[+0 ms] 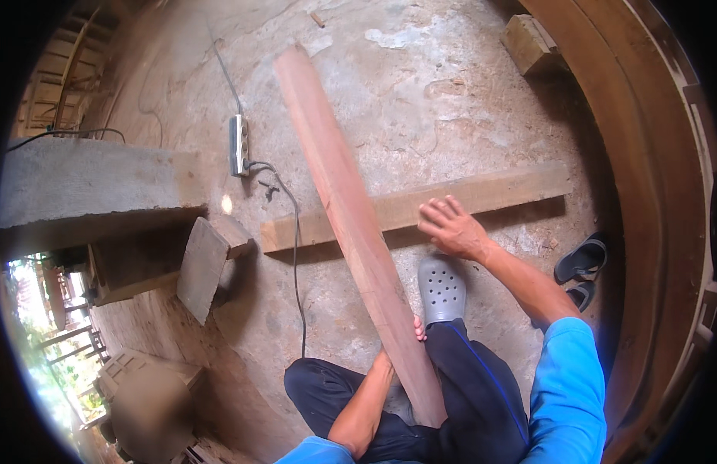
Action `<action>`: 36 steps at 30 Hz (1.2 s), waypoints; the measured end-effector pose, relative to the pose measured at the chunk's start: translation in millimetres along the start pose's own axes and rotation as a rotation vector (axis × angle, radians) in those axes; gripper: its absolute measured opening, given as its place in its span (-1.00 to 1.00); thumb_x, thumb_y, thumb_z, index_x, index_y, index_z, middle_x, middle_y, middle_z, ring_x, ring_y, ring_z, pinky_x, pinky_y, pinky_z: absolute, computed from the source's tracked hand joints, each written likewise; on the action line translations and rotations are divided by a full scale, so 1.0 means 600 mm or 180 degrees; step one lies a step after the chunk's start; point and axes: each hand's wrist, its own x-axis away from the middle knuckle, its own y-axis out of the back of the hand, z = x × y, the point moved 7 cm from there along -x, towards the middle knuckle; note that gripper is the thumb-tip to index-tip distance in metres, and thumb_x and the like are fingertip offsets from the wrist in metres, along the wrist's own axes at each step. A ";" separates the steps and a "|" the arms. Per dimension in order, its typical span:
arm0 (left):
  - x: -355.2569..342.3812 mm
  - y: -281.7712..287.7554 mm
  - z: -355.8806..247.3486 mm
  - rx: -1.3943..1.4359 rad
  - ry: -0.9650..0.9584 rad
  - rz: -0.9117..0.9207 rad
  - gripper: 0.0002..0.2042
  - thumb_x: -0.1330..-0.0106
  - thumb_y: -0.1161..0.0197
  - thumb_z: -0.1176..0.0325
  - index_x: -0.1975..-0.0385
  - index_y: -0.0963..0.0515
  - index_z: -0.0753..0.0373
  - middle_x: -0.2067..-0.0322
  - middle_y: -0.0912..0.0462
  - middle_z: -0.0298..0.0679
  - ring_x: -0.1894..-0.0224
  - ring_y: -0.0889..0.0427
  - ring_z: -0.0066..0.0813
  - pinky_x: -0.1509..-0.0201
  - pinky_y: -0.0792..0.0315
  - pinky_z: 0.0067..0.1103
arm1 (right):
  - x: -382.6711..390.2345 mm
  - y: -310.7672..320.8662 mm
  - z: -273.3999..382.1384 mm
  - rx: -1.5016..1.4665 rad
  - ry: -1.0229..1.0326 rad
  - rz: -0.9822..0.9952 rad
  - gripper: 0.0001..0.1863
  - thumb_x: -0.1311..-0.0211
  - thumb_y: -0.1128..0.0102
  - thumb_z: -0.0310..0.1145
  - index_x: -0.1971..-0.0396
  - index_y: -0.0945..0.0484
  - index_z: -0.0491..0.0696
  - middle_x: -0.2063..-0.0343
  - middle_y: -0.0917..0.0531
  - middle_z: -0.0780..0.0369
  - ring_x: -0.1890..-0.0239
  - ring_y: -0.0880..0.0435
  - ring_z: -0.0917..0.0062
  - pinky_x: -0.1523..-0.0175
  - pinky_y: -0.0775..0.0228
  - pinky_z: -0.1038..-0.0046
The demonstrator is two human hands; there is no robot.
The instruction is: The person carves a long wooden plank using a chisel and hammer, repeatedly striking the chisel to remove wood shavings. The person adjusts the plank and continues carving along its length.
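A long reddish wooden beam [347, 193] slants from between my legs up to the far left, lying across a second, paler beam [482, 190] on the floor. My left hand [419, 329] grips the near part of the reddish beam from beneath; its fingertips show at the right edge and the palm is hidden. To the right of the beam, my right hand [453, 226] is held with fingers spread, slightly blurred and holding nothing. It appears above the paler beam's near side, just beyond my grey clog [442, 290].
A power strip [239, 145] lies left of the beam, its black cord [298, 232] running toward my knee. Farther left are a wood block [206, 263] and a grey slab [103, 178]. Dark sandals [581, 259] lie at right, by a large brown wooden piece [645, 155].
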 end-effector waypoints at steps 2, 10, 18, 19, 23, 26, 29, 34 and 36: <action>0.003 0.007 -0.001 0.0176 -0.0052 0.0000 -0.78 -0.47 -0.07 0.17 0.35 -0.44 0.17 0.48 -0.51 -0.32 0.36 -0.53 -0.44 0.08 -0.47 -0.48 | 0.013 0.002 -0.034 -0.0130 -0.0707 -0.0030 -0.24 -0.18 -0.39 -0.06 -0.37 -0.33 0.11 -0.40 -0.30 0.06 -0.47 -0.24 0.12 -0.54 0.00 -0.06; 0.008 0.024 -0.003 -0.0062 -0.0080 -0.0089 -0.78 -0.46 -0.08 0.15 0.31 -0.44 0.15 0.45 -0.52 -0.34 0.35 -0.56 -0.46 -0.01 -0.49 -0.46 | -0.098 -0.040 -0.065 -0.0407 -0.1047 0.1094 0.06 0.05 -0.62 -0.13 -0.45 -0.17 0.03 -0.44 -0.26 0.05 -0.54 -0.09 0.06 -0.54 0.08 -0.18; -0.009 0.003 0.003 0.0311 -0.0102 0.0179 -0.76 -0.46 -0.10 0.14 0.32 -0.48 0.18 0.44 -0.56 -0.34 0.35 -0.56 -0.50 0.06 -0.48 -0.53 | -0.060 -0.032 -0.011 -0.0489 -0.0386 0.0831 -0.03 0.15 -0.56 -0.31 -0.34 -0.26 -0.12 -0.23 -0.46 0.13 -0.32 -0.40 0.19 -0.40 -0.15 -0.11; -0.012 -0.002 0.006 0.0296 -0.0119 0.0316 -0.76 -0.45 -0.10 0.14 0.32 -0.48 0.19 0.44 -0.56 -0.34 0.36 -0.56 -0.50 0.07 -0.48 -0.54 | -0.059 -0.031 0.000 -0.0425 -0.0332 0.0763 -0.04 0.15 -0.55 -0.32 -0.34 -0.27 -0.13 -0.22 -0.46 0.13 -0.31 -0.40 0.20 -0.39 -0.16 -0.10; -0.020 0.003 0.024 0.0417 0.0089 0.0236 -0.77 -0.44 -0.12 0.17 0.33 -0.48 0.20 0.45 -0.56 -0.35 0.37 -0.55 -0.51 0.11 -0.47 -0.56 | -0.081 -0.027 0.036 -0.0330 -0.0260 0.0613 -0.05 0.14 -0.53 -0.34 -0.34 -0.27 -0.14 -0.22 -0.45 0.14 -0.30 -0.41 0.22 -0.40 -0.16 -0.06; -0.021 0.005 0.020 0.0355 0.0002 0.0165 -0.79 -0.43 -0.13 0.19 0.33 -0.48 0.21 0.46 -0.56 -0.34 0.38 -0.55 -0.50 0.12 -0.48 -0.55 | -0.103 -0.027 0.050 -0.0599 -0.0164 0.0673 0.00 0.09 -0.54 -0.31 -0.41 -0.22 -0.05 -0.25 -0.43 0.14 -0.32 -0.39 0.19 -0.40 -0.16 -0.09; -0.015 0.004 0.011 0.0443 -0.0118 0.0108 -0.80 -0.43 -0.15 0.21 0.33 -0.48 0.21 0.47 -0.55 -0.33 0.39 -0.55 -0.48 0.11 -0.49 -0.53 | -0.108 -0.031 0.047 -0.0067 -0.0082 0.0835 0.04 0.05 -0.56 -0.26 -0.47 -0.17 0.09 -0.30 -0.40 0.13 -0.33 -0.39 0.14 -0.39 -0.17 -0.11; -0.007 0.013 0.001 0.0207 -0.0106 -0.0084 -0.81 -0.43 -0.14 0.21 0.34 -0.48 0.20 0.49 -0.54 -0.32 0.39 -0.56 -0.44 0.08 -0.49 -0.48 | -0.090 -0.051 0.044 -0.0297 -0.0296 0.0905 0.02 0.00 -0.54 -0.23 -0.50 -0.16 0.21 -0.27 -0.43 0.08 -0.31 -0.41 0.10 -0.37 -0.17 -0.15; -0.008 0.021 -0.001 0.0143 -0.0091 -0.0237 -0.80 -0.43 -0.13 0.21 0.34 -0.49 0.19 0.50 -0.54 -0.32 0.40 -0.56 -0.43 0.09 -0.50 -0.48 | -0.087 -0.071 0.056 -0.0399 -0.0298 0.1123 -0.02 -0.03 -0.51 -0.25 -0.49 -0.18 0.23 -0.24 -0.45 0.06 -0.31 -0.41 0.10 -0.36 -0.18 -0.15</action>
